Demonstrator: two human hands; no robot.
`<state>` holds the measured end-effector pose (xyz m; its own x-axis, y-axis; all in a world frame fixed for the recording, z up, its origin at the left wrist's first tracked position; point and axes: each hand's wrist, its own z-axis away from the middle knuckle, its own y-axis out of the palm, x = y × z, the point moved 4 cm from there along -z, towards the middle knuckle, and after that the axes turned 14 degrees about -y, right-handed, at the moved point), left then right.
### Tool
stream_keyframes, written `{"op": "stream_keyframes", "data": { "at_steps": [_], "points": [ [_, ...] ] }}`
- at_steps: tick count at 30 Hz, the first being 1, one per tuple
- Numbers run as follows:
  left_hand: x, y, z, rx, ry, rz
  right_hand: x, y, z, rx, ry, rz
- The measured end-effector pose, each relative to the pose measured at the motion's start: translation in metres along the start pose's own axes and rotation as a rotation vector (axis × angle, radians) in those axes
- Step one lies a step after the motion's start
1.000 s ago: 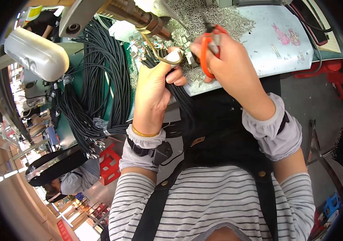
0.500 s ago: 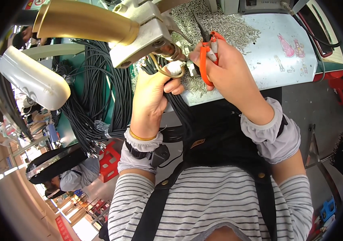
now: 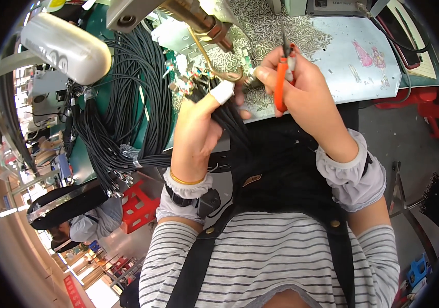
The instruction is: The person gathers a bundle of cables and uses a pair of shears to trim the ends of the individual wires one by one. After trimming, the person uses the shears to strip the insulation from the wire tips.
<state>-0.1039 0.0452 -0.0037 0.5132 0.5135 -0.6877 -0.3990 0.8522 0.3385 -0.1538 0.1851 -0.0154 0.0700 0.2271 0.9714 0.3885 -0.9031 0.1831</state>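
Observation:
My left hand [image 3: 197, 126], white tape round its thumb, is closed round black cables [image 3: 231, 120] at the bench's near edge. A small connector [image 3: 250, 77] is at the cable end, between my two hands. My right hand [image 3: 307, 92] pinches at that connector with thumb and finger. Tucked in the same palm are orange-handled pliers [image 3: 280, 84], their dark narrow tips pointing away from me. A brass-coloured metal nozzle [image 3: 223, 40] with a bent tube [image 3: 204, 54] hangs just beyond my left thumb. Fingers behind the cables are partly hidden.
Many small metal pins [image 3: 301, 36] lie spread over the white bench sheet [image 3: 342, 77]. A heap of long black cables [image 3: 127, 102] covers the green mat at left. A white rounded lamp-like unit [image 3: 68, 49] overhangs it. A red stool [image 3: 140, 208] and a co-worker [image 3: 96, 223] are at lower left.
The machine's arm and nozzle have shifted up in the picture, and the white unit up and right. My right hand and pliers have moved slightly right; my left fingers look more stretched.

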Motion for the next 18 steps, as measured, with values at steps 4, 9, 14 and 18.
{"op": "stream_keyframes", "data": {
  "at_steps": [4, 9, 14, 18],
  "points": [
    [0.013, -0.007, 0.016, 0.019, 0.176, -0.19, 0.023, 0.004, 0.014, 0.033, -0.085, 0.083],
    [0.027, 0.0, 0.03, 0.075, 0.198, -0.451, 0.023, 0.013, 0.018, 0.157, 0.0, 0.01],
    [0.025, -0.007, 0.029, 0.327, 0.096, -0.02, 0.018, 0.011, 0.028, 0.034, -0.476, 0.418],
    [0.024, -0.006, 0.034, 0.329, 0.094, 0.006, 0.033, 0.017, 0.043, 0.144, -1.107, 0.892]
  ]
}}
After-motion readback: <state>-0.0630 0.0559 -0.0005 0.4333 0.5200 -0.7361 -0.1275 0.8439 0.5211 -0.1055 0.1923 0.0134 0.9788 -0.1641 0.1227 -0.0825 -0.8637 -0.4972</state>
